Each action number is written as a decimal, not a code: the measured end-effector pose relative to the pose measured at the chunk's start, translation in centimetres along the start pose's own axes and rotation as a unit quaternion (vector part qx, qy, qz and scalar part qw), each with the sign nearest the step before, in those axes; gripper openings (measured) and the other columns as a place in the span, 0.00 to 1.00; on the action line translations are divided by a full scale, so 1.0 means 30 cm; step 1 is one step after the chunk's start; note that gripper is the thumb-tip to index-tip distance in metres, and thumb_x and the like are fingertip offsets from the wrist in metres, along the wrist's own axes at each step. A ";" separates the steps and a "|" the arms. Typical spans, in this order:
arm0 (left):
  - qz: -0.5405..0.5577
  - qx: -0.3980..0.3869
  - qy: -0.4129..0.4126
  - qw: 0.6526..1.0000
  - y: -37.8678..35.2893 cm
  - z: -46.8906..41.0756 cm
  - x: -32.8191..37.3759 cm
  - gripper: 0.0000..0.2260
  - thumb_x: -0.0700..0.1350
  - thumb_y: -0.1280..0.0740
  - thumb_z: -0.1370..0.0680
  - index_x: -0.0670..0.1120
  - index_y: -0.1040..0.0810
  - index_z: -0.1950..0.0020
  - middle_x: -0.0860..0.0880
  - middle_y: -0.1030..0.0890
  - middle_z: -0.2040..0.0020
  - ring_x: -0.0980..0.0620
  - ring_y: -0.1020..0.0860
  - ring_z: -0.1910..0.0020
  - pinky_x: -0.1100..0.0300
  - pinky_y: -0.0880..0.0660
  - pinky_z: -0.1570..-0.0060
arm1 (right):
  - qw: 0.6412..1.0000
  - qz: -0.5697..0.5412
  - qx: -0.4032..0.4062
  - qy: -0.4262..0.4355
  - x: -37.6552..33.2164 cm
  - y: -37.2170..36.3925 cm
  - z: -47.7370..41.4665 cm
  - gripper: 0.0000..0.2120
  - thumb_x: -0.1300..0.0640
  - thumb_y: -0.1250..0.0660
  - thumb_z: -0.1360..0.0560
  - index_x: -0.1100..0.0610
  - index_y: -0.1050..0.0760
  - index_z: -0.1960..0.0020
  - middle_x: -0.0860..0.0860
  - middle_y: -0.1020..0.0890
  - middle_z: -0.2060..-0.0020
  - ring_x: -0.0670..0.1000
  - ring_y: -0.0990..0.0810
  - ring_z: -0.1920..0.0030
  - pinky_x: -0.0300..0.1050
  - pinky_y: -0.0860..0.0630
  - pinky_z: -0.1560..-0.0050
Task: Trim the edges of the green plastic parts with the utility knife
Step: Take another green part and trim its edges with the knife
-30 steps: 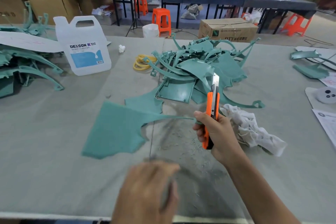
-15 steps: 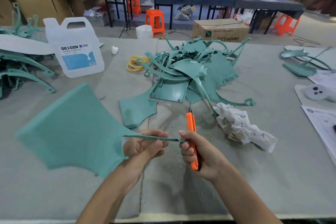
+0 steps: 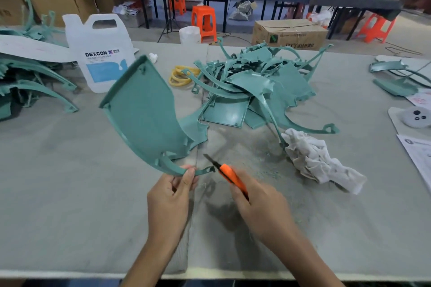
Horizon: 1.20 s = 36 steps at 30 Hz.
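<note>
Your hands in view: two, left hand (image 3: 168,196) and right hand (image 3: 258,202). One utility knife (image 3: 229,176), gripped in your right. One green plastic part (image 3: 144,112), pinched in your left. Main heap (image 3: 254,86) of green parts ahead of you: one, pieces too tangled to count. Side heap (image 3: 35,81) at your left: one, same trouble. Two loose green pieces (image 3: 394,87) at your far right. One white jug (image 3: 100,53). One white rag (image 3: 314,158). One bundle of yellow bands (image 3: 180,75). One white controller (image 3: 416,117). Three orange stools (image 3: 205,20) plain beyond table. One cardboard box (image 3: 289,34) on floor.
</note>
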State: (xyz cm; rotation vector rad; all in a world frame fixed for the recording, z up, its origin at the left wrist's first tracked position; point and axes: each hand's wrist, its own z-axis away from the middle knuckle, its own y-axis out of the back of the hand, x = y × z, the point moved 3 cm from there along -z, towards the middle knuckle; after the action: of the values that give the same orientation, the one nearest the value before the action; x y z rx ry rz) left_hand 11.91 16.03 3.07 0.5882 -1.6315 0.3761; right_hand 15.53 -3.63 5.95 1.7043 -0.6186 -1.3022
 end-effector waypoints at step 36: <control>-0.105 0.053 -0.007 0.993 0.009 0.020 0.005 0.07 0.54 0.31 0.20 0.53 0.17 0.54 0.65 0.16 0.63 0.67 0.18 0.60 0.66 0.27 0.60 | 0.977 -0.182 -0.092 -0.058 -0.027 -0.038 0.012 0.23 0.46 0.42 0.16 0.25 0.44 0.28 0.44 0.19 0.59 0.48 0.17 0.62 0.53 0.17 0.52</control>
State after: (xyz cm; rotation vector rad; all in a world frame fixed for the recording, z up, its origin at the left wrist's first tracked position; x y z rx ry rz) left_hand 11.24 15.89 3.14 0.8358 -1.5526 0.3053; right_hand 14.78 -2.54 5.34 1.6451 -0.2440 -1.6710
